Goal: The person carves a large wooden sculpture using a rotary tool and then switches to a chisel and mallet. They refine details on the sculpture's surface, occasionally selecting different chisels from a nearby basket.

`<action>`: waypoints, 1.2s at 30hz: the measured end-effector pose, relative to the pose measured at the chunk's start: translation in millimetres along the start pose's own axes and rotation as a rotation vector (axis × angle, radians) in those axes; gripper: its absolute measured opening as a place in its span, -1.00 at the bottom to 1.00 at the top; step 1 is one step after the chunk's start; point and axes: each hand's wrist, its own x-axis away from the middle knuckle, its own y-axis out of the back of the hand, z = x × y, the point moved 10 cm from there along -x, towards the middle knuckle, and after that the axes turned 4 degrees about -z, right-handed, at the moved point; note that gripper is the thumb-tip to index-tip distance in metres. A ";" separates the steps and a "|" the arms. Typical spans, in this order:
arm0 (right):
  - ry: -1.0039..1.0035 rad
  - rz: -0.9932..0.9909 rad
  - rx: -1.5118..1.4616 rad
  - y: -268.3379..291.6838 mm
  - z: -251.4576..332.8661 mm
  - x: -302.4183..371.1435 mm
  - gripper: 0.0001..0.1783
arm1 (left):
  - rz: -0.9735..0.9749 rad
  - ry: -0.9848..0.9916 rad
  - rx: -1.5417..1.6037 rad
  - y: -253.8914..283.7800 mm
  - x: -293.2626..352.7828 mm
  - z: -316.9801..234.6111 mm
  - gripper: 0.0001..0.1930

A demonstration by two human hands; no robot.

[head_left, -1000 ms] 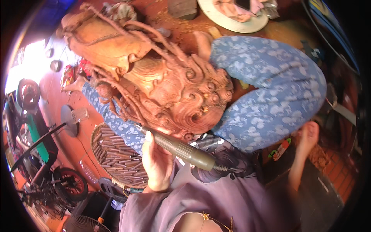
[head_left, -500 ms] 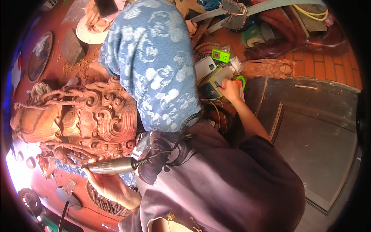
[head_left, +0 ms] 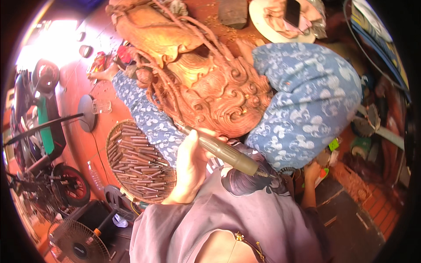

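My left hand (head_left: 193, 149) is wrapped round a rotary carving handpiece (head_left: 232, 155), a thick grey-brown grip with a coiled cord at its rear end. The handpiece's slim tip points at the lower edge of a large reddish wood carving (head_left: 219, 96) with curled, wave-like relief and long root-like strands. That carving lies between my legs, which are in blue patterned trousers (head_left: 307, 101). Out to the right, my right hand (head_left: 312, 170) is low beside my knee, near a bright green object (head_left: 323, 173). Its fingers are too small and partly hidden to read.
A round basket (head_left: 140, 162) full of brown-handled carving tools stands at left. Beyond it are a plastic bottle (head_left: 94, 175), a fan (head_left: 79, 245) and a motorbike (head_left: 68, 184). A wood block (head_left: 233, 13) and a pale hat (head_left: 267, 22) with a phone (head_left: 292, 13) lie ahead.
The view has swung left, bringing the tool basket, fan and motorbike into sight. My left hand still grips the handpiece; my right hand is now partly hidden beside my knee.
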 end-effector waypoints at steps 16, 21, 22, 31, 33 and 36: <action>0.848 -0.487 -1.329 377.5 188.8 53.1 -0.69 | 0.110 0.136 -0.084 -23.3 -23.3 3.0 -0.55; 1.017 0.350 -1.122 324.6 331.1 96.2 -0.34 | 0.237 -0.022 -0.125 -35.7 -21.1 -12.5 -0.60; 0.922 0.524 -1.179 309.1 353.1 103.4 -0.31 | 0.243 -0.076 -0.159 -31.3 -20.5 -19.1 -0.64; 0.833 0.891 -0.896 256.1 400.8 115.7 -0.45 | 0.213 -0.405 -0.611 -31.7 -56.5 -45.4 -0.81; 0.695 1.071 -0.910 241.3 404.2 115.1 -0.48 | 0.191 -0.341 -0.737 -27.6 -68.4 -45.4 -0.81; 0.602 1.215 -0.907 231.6 416.7 115.3 -0.52 | 0.148 -0.312 -0.808 -16.0 -80.7 -42.6 -0.80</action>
